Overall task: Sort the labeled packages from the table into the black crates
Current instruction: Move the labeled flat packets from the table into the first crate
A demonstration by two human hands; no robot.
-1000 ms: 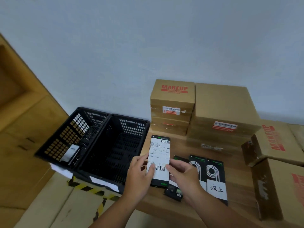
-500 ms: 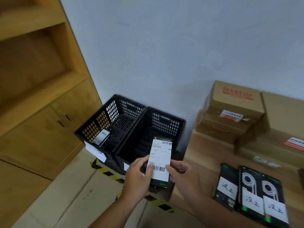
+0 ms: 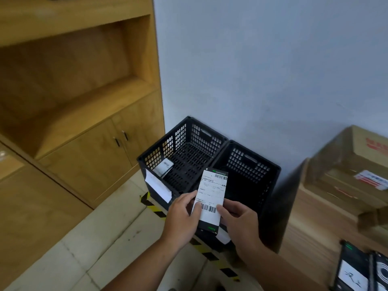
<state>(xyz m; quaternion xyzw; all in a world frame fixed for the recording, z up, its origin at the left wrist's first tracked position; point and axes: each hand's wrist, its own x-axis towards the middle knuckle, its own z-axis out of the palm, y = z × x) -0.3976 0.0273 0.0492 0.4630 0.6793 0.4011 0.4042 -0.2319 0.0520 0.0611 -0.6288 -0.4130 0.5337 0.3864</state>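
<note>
Along the left side you've got the wooden cabinet (image 3: 79, 114): open shelf on top, two doors below. Right of it, against the grey wall (image 3: 262, 66), two black crates sit side by side on the floor, touching. Left crate (image 3: 184, 152) has one labeled package (image 3: 164, 166) lying in its near-left corner and a white paper tag (image 3: 157, 186) hanging on its front wall. Right crate (image 3: 247, 175): interior is dark, can't tell contents.

Bench (image 3: 315, 223) is at the right edge with stacked cardboard boxes (image 3: 352, 164) at its back; red print and a shipping sticker are visible, blurred. Two black packages (image 3: 361, 269) with white handwritten labels lie at the bench's lower right corner, cut off by the frame.

Floor (image 3: 73, 248) is pale tile with yellow-black hazard tape (image 3: 210, 257) running in front of the crates.

You're holding a slim black package (image 3: 211, 201) up in front of the crates, over their near rim, white barcode label facing you. Left hand (image 3: 182, 219) grips its left edge, thumb on the label by the lower barcode. Right hand (image 3: 239, 223) grips the right edge, thumb on the label, fingers behind.
</note>
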